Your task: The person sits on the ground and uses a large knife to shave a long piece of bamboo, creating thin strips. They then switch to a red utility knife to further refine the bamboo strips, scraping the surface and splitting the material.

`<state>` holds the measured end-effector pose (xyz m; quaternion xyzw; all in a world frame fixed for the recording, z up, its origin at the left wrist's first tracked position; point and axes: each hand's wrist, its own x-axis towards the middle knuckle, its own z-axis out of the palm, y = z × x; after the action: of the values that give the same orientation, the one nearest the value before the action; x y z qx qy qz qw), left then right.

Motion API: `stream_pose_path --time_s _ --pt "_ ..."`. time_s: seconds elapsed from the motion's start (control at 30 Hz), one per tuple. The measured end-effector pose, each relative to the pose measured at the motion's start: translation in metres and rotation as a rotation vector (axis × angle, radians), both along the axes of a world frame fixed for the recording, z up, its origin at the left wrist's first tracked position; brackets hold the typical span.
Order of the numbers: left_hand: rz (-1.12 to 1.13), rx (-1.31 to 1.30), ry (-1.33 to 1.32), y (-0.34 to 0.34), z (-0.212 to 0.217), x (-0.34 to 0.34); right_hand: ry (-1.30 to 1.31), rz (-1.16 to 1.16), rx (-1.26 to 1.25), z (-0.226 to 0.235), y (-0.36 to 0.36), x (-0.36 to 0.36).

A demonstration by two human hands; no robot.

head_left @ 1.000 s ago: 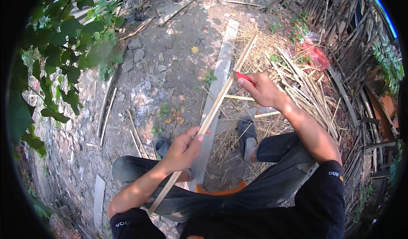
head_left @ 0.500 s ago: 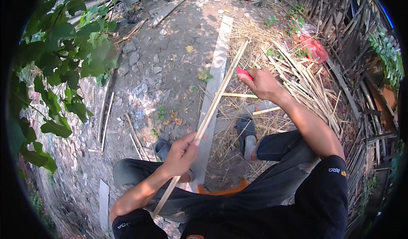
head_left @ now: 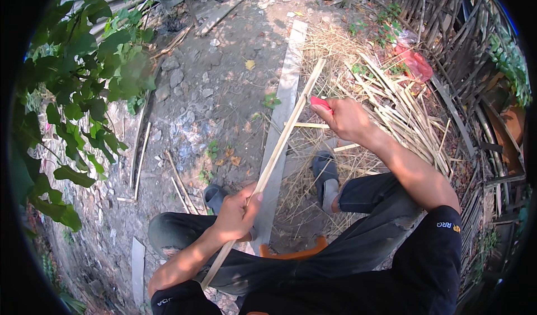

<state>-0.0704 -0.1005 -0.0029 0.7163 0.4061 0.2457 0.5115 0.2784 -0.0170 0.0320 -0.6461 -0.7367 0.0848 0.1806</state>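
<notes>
My left hand [head_left: 238,215] is closed around a long pale bamboo strip [head_left: 284,136]. The strip slants from beside my left thigh up to the far right, its tip in the air over the ground. In my closed right hand [head_left: 351,121] is a red-handled knife [head_left: 321,103], its short tip against or just beside the upper part of the strip; whether it touches I cannot tell. Most of the knife's handle is hidden by my fingers. Beneath the strip, a long grey board [head_left: 288,74] lies on the ground between my feet.
A pile of split bamboo strips [head_left: 400,111] lies to the right, amid thin shavings [head_left: 330,43]. Beyond are a red plastic bag [head_left: 415,63] and a stick fence [head_left: 436,13]. Leafy branches [head_left: 78,91] hang at left. An orange stool edge [head_left: 296,253] shows between my legs.
My right hand with the knife has moved slightly down and nearer along the strip. The strip's far tip has dipped a little, and my left hand has shifted slightly.
</notes>
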Motion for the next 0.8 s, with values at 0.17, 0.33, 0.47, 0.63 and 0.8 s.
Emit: stream_pose_path --time_s 0.17,0.33,0.47,0.63,0.8 --pt "-0.017 -0.053 -0.025 0.009 -0.004 0.01 -0.148 -0.027 0.009 -0.005 0.019 0.021" --pt "-0.024 -0.291 -0.145 0.008 -0.001 0.003 0.862 -0.088 -0.4 -0.038 0.014 0.009" --pt "-0.023 -0.451 -0.231 0.01 0.006 -0.008 1.19 -0.12 -0.669 0.007 0.001 -0.017" --pt "-0.001 -0.409 -0.151 0.011 0.011 0.002 -0.029 0.218 -0.121 0.005 -0.043 -0.054" --pt "-0.058 -0.145 -0.039 0.017 0.0 0.002 -0.191 -0.02 0.033 0.004 0.022 0.021"
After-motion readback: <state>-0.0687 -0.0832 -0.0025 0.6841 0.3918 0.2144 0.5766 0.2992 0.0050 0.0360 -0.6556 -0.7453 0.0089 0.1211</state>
